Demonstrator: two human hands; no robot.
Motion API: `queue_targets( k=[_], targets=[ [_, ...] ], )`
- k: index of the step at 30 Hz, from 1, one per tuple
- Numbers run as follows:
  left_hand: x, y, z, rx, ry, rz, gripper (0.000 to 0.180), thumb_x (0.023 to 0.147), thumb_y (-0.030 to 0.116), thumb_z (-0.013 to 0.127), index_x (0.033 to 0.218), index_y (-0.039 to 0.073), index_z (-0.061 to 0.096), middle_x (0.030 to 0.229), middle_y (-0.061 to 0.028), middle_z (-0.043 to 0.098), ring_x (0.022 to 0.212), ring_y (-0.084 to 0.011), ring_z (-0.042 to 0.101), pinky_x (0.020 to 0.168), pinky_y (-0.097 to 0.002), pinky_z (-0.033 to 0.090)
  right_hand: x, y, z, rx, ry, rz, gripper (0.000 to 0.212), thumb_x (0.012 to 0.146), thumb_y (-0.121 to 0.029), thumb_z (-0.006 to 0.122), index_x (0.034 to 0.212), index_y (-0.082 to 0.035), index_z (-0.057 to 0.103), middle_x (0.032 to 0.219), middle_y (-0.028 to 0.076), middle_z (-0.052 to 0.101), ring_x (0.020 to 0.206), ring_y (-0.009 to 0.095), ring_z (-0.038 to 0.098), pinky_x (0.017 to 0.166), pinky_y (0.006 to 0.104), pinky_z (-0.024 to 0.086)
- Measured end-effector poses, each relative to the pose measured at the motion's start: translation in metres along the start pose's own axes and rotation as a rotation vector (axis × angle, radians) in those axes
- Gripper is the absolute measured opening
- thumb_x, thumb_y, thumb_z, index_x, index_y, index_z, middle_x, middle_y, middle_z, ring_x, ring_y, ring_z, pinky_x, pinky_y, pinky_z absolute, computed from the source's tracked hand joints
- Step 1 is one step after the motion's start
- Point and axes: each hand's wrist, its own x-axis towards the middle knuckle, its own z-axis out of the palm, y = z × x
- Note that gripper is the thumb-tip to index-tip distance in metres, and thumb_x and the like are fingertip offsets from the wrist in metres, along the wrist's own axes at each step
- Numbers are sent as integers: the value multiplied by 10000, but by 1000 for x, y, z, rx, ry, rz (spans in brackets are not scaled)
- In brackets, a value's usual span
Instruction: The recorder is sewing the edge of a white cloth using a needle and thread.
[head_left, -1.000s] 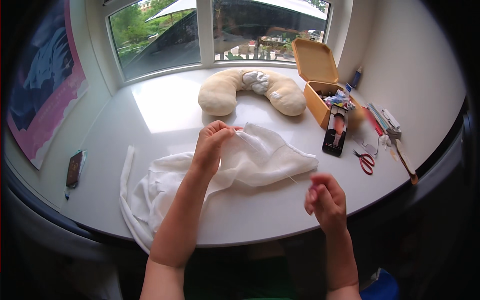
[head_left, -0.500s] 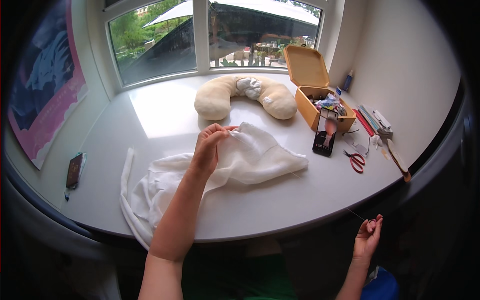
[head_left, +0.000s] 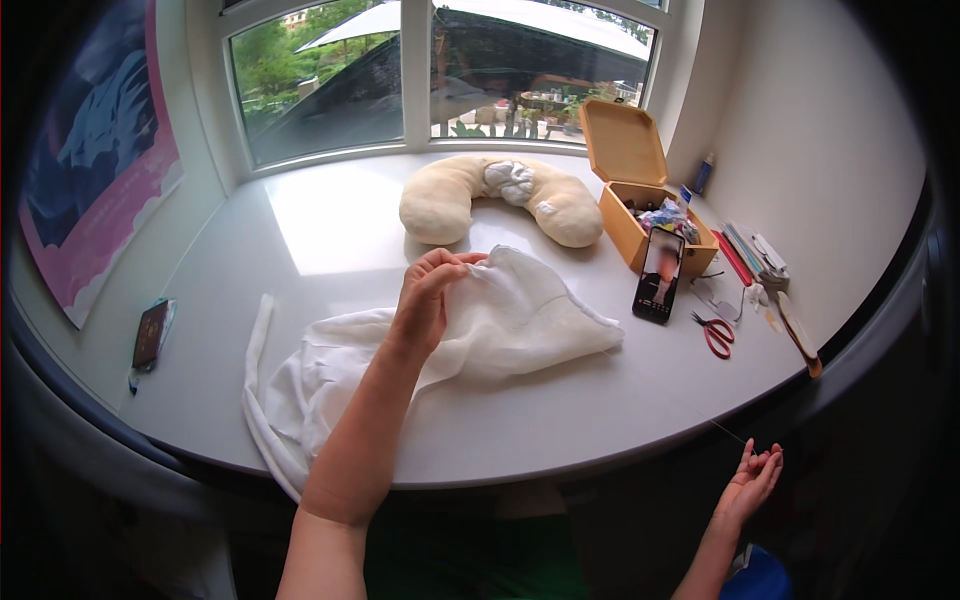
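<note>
My left hand (head_left: pixel 424 300) is closed in a pinch on the raised upper edge of a white cloth (head_left: pixel 525 320). The cloth lies bunched and rumpled on the table, a long narrow strip of it trailing toward the table's near edge on the left. Off to the lower right, past the table edge, my right hand (head_left: pixel 745 487) is turned palm up with its fingers curled. A thin thread (head_left: pixel 728 431) runs taut from its fingertips toward the cloth, fading from sight over the white tabletop. Whether a needle is in those fingers is too small to tell.
Behind the cloth lies a cream U-shaped neck pillow (head_left: pixel 435 205) with white stuffing showing. An open wooden box (head_left: pixel 625 238) of sewing odds stands at the right, a phone (head_left: pixel 658 275) leaning on it. Red-handled snips (head_left: pixel 718 338) and eyeglasses (head_left: pixel 722 300) lie nearby; a dark booklet (head_left: pixel 150 333) sits far left.
My right hand has moved slightly right and down, its fingers loosening from a tight bunch while the thread stays drawn out. My left hand keeps its pinch on the cloth; the view has shifted slightly.
</note>
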Motion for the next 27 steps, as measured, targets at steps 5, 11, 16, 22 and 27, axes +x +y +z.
queue_targets(
  k=[5, 11, 16, 22, 27],
  targets=[
    [4, -1, 4, -36, -19, -18, 48, 751, 100, 589, 720, 65, 577, 985, -127, 658, 840, -128, 589, 824, -265, 470, -21, -9, 47, -295, -287, 71, 207, 978, -262, 429, 974, -70, 507, 758, 2, 477, 563, 29, 417, 636, 238, 528],
    [-1, 7, 2, -24, -36, -20, 52, 753, 98, 584, 724, 62, 561, 950, -119, 662, 821, -131, 595, 795, -268, 481, -63, 4, 195, -463, -870, 286, 188, 974, -195, 402, 923, -34, 487, 703, 61, 515, 467, 50, 428, 455, 213, 445],
    [-4, 13, 10, -49, -52, -32, 55, 756, 97, 582, 724, 64, 552, 943, -117, 659, 814, -127, 594, 794, -263, 480, -66, 50, 307, -569, -1193, 89, 315, 889, -210, 585, 1117, 2, 532, 562, -5, 480, 475, 45, 417, 414, 214, 341],
    [-7, 17, 16, -56, -61, -18, 66, 761, 105, 590, 734, 65, 545, 920, -105, 656, 812, -115, 590, 785, -265, 482, -69, 102, 342, -579, -1396, -25, 219, 871, -204, 629, 961, -4, 623, 564, -61, 476, 457, 11, 380, 405, 192, 308],
    [-7, 17, 13, 4, -55, -37, 51, 769, 89, 595, 759, 66, 551, 879, -78, 649, 797, -98, 590, 769, -260, 484, -61, 113, 336, -352, -1308, 374, 203, 882, -213, 610, 820, -23, 649, 587, -56, 513, 482, 8, 391, 435, 181, 327]
  ],
)
